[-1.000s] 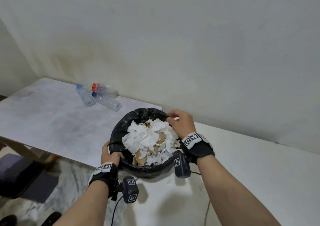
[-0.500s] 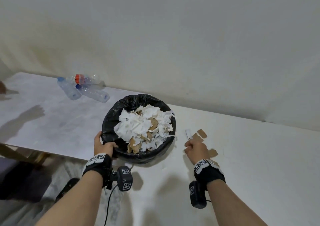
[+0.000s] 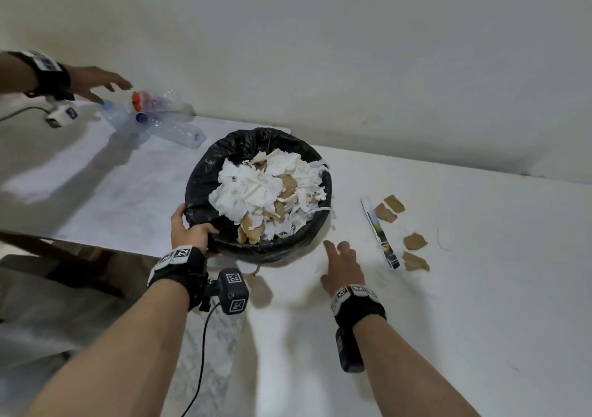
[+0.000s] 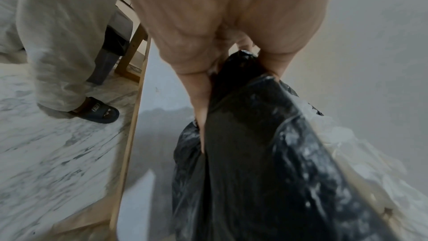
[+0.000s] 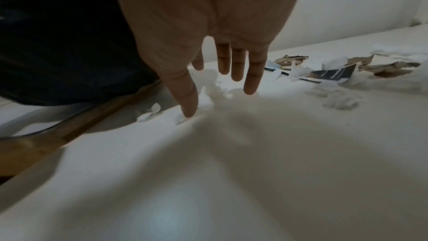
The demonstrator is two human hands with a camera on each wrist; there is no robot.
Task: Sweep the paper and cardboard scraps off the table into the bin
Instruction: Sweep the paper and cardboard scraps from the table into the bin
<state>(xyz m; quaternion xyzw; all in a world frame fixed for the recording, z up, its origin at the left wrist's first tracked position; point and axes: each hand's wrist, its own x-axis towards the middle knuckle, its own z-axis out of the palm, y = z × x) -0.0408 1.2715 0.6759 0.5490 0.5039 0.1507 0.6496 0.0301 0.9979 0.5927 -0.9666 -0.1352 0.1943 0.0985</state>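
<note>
The bin (image 3: 205, 173), lined with a black bag, stands in the gap at the table's left edge, heaped with white paper and brown cardboard scraps (image 3: 266, 192). My left hand (image 3: 192, 227) grips its near rim; in the left wrist view that hand (image 4: 236, 96) pinches the black liner (image 4: 266, 171). My right hand (image 3: 339, 256) lies open with spread fingers on the white table, just right of the bin. Brown cardboard pieces (image 3: 415, 240) and a printed paper strip (image 3: 381, 234) lie further right. In the right wrist view my hand (image 5: 220, 96) touches small white scraps (image 5: 148, 114).
Another person's hand (image 3: 93, 83) reaches toward plastic bottles (image 3: 166, 125) on the left table at the back. A leg and a sandalled foot (image 4: 97, 111) stand on the marble floor beside the wooden table edge (image 4: 129, 144). The wall runs close behind both tables.
My right hand left the bin's rim, came down on the table by the scraps, and now lies spread nearer the bin. Another person's hand has appeared at the bottles.
</note>
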